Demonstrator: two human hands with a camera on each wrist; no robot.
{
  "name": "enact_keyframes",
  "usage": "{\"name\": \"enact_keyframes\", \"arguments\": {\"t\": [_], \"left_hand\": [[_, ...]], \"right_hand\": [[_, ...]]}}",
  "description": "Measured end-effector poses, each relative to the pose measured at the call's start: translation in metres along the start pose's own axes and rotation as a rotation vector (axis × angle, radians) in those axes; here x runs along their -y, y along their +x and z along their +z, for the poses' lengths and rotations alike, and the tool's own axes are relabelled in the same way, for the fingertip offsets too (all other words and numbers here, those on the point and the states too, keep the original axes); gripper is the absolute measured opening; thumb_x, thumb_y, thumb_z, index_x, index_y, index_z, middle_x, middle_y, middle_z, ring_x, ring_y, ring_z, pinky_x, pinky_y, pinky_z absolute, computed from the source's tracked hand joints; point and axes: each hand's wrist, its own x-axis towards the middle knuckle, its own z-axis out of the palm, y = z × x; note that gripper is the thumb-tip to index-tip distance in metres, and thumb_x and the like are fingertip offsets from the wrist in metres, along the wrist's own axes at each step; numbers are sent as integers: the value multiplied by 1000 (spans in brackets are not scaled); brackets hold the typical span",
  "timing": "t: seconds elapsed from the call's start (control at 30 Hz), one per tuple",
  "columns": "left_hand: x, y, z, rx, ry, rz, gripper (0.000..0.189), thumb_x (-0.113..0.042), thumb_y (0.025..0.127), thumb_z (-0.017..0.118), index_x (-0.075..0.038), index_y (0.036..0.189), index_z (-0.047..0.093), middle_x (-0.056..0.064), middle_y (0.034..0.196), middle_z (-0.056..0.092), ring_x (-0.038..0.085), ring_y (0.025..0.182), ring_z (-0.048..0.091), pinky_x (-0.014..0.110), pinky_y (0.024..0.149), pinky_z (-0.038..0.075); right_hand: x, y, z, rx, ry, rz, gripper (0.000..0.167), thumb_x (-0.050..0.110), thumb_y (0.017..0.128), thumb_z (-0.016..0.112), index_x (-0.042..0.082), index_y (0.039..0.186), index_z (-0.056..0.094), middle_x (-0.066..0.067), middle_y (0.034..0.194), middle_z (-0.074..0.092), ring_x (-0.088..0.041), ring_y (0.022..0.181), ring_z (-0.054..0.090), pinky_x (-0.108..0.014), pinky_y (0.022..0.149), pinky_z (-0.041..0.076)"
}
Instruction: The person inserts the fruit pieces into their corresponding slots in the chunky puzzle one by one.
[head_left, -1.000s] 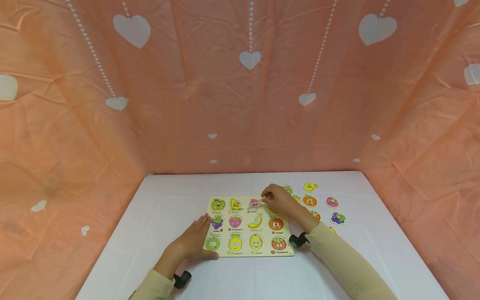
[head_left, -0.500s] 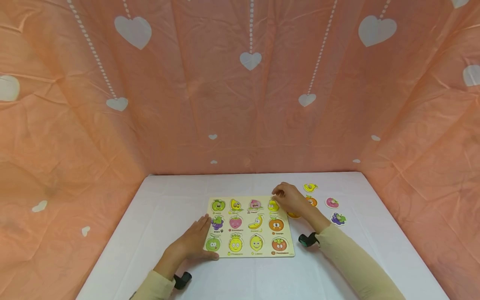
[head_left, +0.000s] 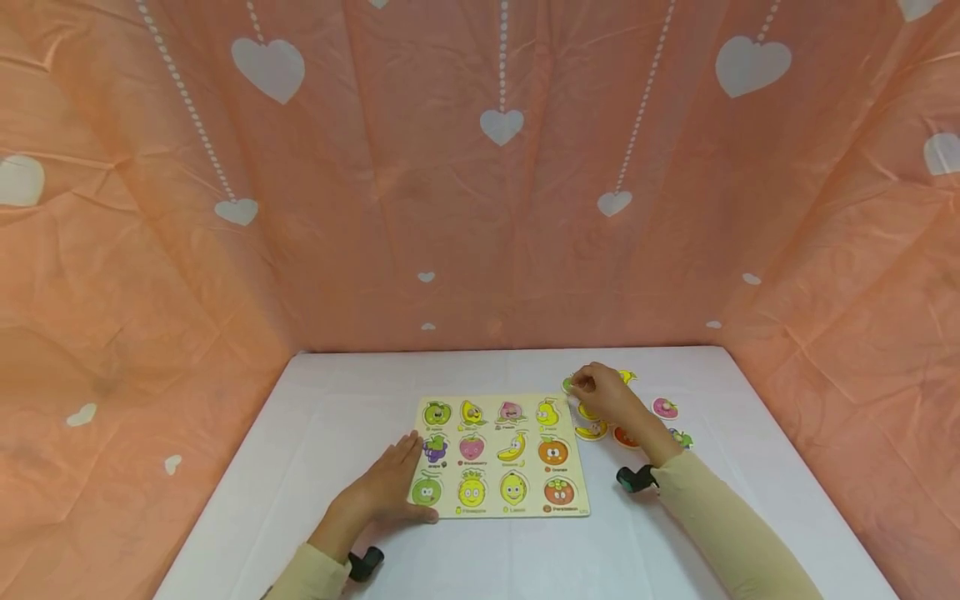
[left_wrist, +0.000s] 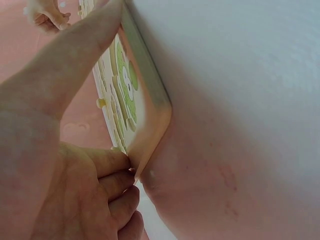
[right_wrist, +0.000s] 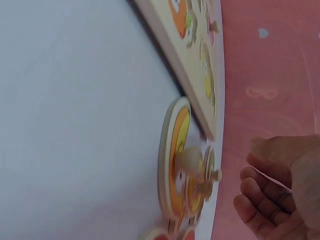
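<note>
A wooden fruit puzzle board (head_left: 491,468) lies flat on the table. My left hand (head_left: 384,483) holds its near left corner, thumb along the near edge and fingers against the left edge. In the left wrist view the thumb and fingers (left_wrist: 114,192) span that corner. My right hand (head_left: 609,395) hovers over the loose pieces right of the board, fingers loosely bent. Nothing shows between its fingers in the right wrist view. Close to its fingertips lies a green round piece (head_left: 567,385). A banana piece (head_left: 592,431) lies beside the board's right edge.
More loose knobbed pieces lie at the right: a pink piece (head_left: 665,407), a grape piece (head_left: 682,438), a yellow pear piece (head_left: 627,377) and a red-orange piece (head_left: 625,437), some partly covered by my right arm. A pink heart-patterned curtain (head_left: 480,250) surrounds the white table (head_left: 330,417).
My right hand has moved right, from beside the board's peach picture to above the loose pieces. The left hand stays at the board's corner, and the board has not visibly moved.
</note>
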Motion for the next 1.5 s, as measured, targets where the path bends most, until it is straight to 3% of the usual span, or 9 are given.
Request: {"name": "enact_keyframes", "arguments": {"t": [0.23, 0.43, 0.6, 0.8, 0.93, 1.17, 1.5], "left_hand": [[0, -1, 1, -6, 3, 12, 126, -49, 75, 97, 14, 161, 31, 31, 173, 24, 42, 162, 23, 53, 134, 22], [8, 3, 7, -23, 10, 34, 126, -49, 75, 96, 14, 162, 29, 31, 173, 22, 44, 162, 21, 54, 134, 21], [10, 4, 9, -28, -4, 45, 128, -51, 75, 96, 14, 162, 29, 32, 173, 22, 45, 162, 21, 57, 134, 20], [2, 1, 2, 0, -8, 33, 127, -49, 75, 97, 15, 162, 29, 33, 173, 22, 46, 162, 21, 58, 133, 21], [-1, 0, -1, 1, -3, 25, 126, -49, 76, 96, 14, 162, 29, 32, 173, 22, 44, 162, 21, 55, 134, 22], [-3, 0, -1, -5, 9, 5, 126, -48, 76, 97, 13, 162, 29, 30, 173, 22, 42, 163, 22, 53, 134, 22], [-2, 0, -1, -3, 0, -2, 127, -48, 75, 97, 13, 163, 28, 30, 174, 21, 42, 163, 21, 53, 134, 21]], "right_hand": [[-13, -7, -11, -20, -8, 12, 22, 15, 104, 71, 0, 119, 71, -10, 104, 64, -25, 96, 58, -37, 83, 54], [-26, -4, -18, -95, -43, -33, 16, 9, 101, 74, -4, 110, 73, -13, 100, 66, -27, 93, 62, -40, 82, 56], [-33, -4, -24, -127, -50, 33, 19, 11, 102, 73, -6, 112, 72, -17, 102, 65, -31, 94, 61, -43, 83, 57], [-46, -7, -31, -178, -57, 58, 23, 10, 102, 71, -9, 114, 71, -24, 108, 64, -37, 98, 62, -52, 88, 58], [-52, -9, -35, -210, -54, 90, 24, 10, 103, 69, -10, 117, 70, -24, 109, 62, -37, 99, 59, -51, 88, 56], [-61, -10, -38, -213, -31, 135, 27, 12, 105, 68, -11, 120, 68, -23, 110, 61, -37, 102, 57, -51, 93, 53], [-68, -6, -37, -177, -3, 178, 28, 12, 105, 67, -12, 119, 68, -24, 109, 62, -36, 100, 57, -48, 90, 54]]}}
